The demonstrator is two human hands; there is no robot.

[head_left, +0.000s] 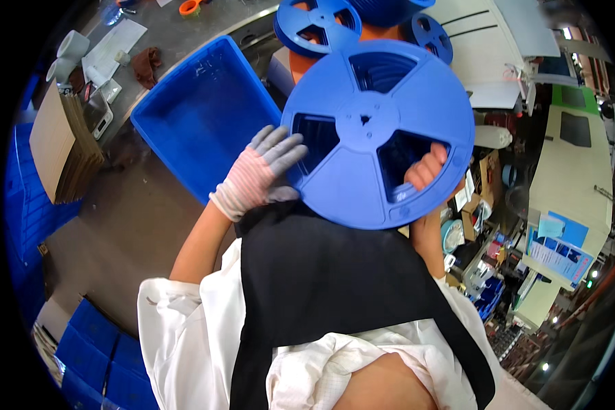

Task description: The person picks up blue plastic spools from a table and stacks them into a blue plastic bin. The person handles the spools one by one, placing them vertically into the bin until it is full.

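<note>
The scene is brightly and evenly lit from overhead, with saturated colour. The reel (pixel 378 130) at the centre is sharp and glare-free, its spokes casting only soft shading into its openings. The bin (pixel 201 116) at 10 o'clock shows a mild sheen on its floor. The black apron (pixel 328 280) at 6 o'clock swallows detail. Small lamps flare as bright dots at 4 o'clock. Fisheye distortion bends straight edges strongly toward the rim, most clearly at 3 and 9 o'clock, and a black vignette rings the frame. Detail softens and smears toward the edge.
</note>
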